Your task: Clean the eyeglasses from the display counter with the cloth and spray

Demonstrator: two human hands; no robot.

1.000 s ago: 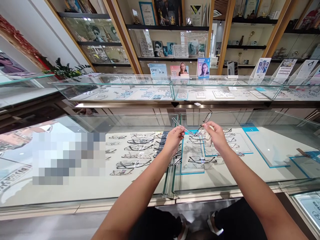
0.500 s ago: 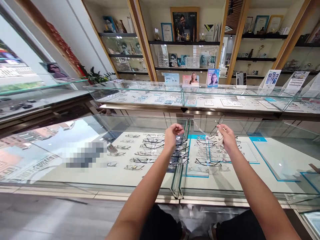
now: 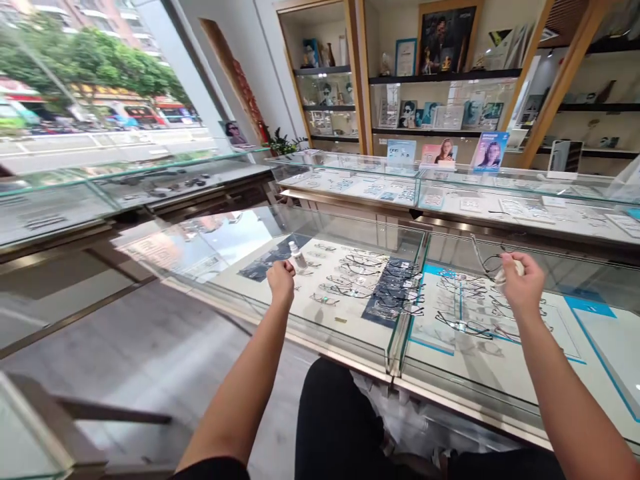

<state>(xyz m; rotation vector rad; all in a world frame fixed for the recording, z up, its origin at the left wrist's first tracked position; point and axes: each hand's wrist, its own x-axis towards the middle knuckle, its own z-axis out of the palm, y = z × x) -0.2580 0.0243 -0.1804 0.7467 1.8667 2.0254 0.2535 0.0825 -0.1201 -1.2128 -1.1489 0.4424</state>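
Note:
My right hand (image 3: 523,280) is closed around a pale cloth (image 3: 501,277) and a pair of thin-framed eyeglasses (image 3: 491,264), held up over the glass counter. One temple of the glasses sticks upward. My left hand (image 3: 281,280) is at the counter's near left side with its fingers curled; whether anything is inside them is hidden. Just behind and right of it stands a small white spray bottle (image 3: 299,257), and I cannot tell if the fingers touch it. Rows of eyeglasses (image 3: 355,267) lie between my hands, with a further group (image 3: 463,325) below my right hand.
The glass display counter (image 3: 345,337) runs across in front of me, over my dark-trousered knee. Another glass showcase (image 3: 350,163) with small signs stands behind it. Shelves (image 3: 443,79) line the wall, and a window (image 3: 100,80) faces a street at left.
The view has turned left, bringing more window and floor into sight. My left hand has moved left, away from the dark-framed eyeglasses to beside the spray bottle. My right hand still holds the eyeglasses and cloth.

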